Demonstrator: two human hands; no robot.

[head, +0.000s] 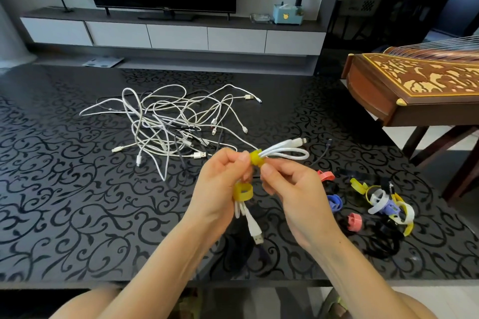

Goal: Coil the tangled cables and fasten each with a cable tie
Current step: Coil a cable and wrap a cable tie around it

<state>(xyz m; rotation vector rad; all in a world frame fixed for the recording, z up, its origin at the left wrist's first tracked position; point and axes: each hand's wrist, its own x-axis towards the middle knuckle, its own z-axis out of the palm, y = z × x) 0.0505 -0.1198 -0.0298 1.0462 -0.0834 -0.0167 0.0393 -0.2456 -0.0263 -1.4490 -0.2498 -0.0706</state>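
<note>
White cable point(285, 151), one coil, is wearing two yellow ties point(243, 191); left hand point(220, 189) gripping it, right hand point(293, 194) pinching upper tie point(256, 157); tangle point(166, 116) lying at 11 o'clock

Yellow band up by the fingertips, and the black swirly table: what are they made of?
The upper yellow tie looks like a soft, matte strap, maybe hook-and-loop fabric or silicone: it curls snugly round the white cable. The table looks glossy, perhaps glass or lacquer over a swirl pattern, since it shows pale reflections; which one is unclear.
</note>
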